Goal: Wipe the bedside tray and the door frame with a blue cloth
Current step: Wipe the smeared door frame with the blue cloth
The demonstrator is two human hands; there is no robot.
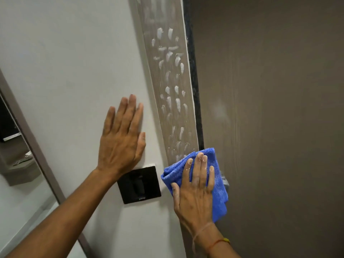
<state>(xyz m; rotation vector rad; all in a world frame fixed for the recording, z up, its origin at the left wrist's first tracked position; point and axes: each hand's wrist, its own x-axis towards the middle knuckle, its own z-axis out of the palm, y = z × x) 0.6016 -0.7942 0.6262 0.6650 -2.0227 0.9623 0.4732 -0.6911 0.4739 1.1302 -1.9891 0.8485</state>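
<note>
The door frame (172, 81) is a grey-brown wood-grain strip running up the middle of the view, smeared with white streaks and blobs. My right hand (197, 189) presses a folded blue cloth (218, 187) flat against the frame's lower part, fingers spread over the cloth. My left hand (122, 138) lies flat and open on the white wall (74, 71) left of the frame, holding nothing. The bedside tray is not in view.
A black square wall switch (139, 184) sits just below my left hand. The brown door (270, 108) fills the right side, its handle partly hidden behind the cloth. A framed mirror (24, 155) stands at the left edge.
</note>
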